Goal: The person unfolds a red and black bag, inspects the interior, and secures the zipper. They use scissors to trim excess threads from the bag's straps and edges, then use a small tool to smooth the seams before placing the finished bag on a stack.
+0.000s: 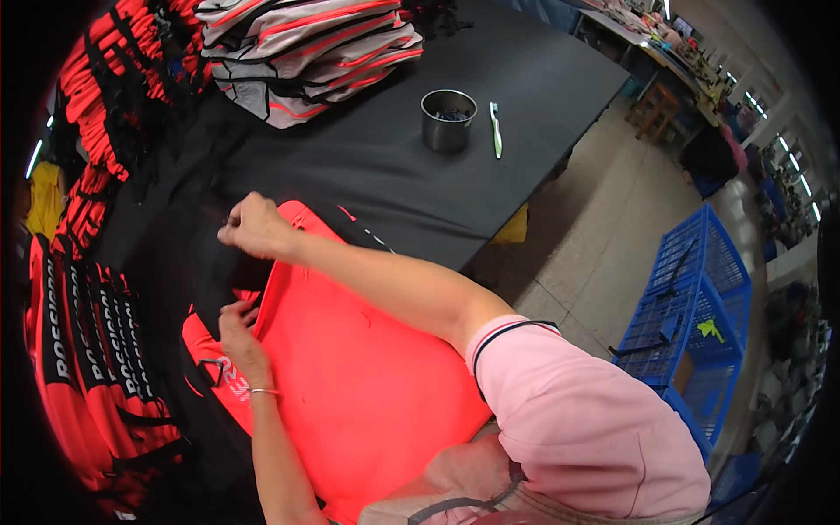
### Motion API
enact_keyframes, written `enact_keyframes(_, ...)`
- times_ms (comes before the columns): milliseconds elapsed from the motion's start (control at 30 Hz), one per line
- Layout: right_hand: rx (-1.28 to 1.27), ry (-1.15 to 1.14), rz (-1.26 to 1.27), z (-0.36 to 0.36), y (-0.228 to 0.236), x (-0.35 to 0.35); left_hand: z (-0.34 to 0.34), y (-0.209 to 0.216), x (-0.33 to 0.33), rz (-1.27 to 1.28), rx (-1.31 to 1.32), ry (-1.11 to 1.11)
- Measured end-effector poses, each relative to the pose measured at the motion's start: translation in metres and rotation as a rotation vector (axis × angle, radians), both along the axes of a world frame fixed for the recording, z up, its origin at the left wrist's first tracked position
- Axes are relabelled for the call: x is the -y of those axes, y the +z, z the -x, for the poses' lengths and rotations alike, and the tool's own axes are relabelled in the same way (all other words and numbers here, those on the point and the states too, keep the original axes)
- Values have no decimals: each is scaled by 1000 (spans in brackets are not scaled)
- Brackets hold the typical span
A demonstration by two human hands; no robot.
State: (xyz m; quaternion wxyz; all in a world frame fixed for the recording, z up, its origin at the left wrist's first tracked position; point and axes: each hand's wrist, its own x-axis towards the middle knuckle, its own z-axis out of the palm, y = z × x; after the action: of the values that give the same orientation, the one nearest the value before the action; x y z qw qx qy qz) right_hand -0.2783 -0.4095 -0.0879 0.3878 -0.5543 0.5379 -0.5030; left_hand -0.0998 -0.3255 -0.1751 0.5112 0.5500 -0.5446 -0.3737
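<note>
A bright red and black garment lies spread over the near edge of the black table. My right hand pinches its far upper edge, fingers closed on the fabric. At the garment's left side, my left hand grips the black and red fabric beside white lettering. A thin bracelet sits on my left wrist.
A steel cup and a white-handled tool stand at the back of the table. Grey and coral garments are stacked far back. Red and black garments pile at the left. Blue crates stand on the floor at right.
</note>
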Motion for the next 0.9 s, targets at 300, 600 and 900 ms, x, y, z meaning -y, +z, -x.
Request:
enact_keyframes(300, -139, 300, 88, 31, -5, -105, -48, 126, 75, -254, -802, -404)
enact_keyframes(600, 397, 132, 251, 66, 22, -144, 18, 152, -30, -146, -330, -167)
enact_keyframes(900, 326, 18, 45, 79, 17, -181, 17, 59, -147, -367, -115, -551)
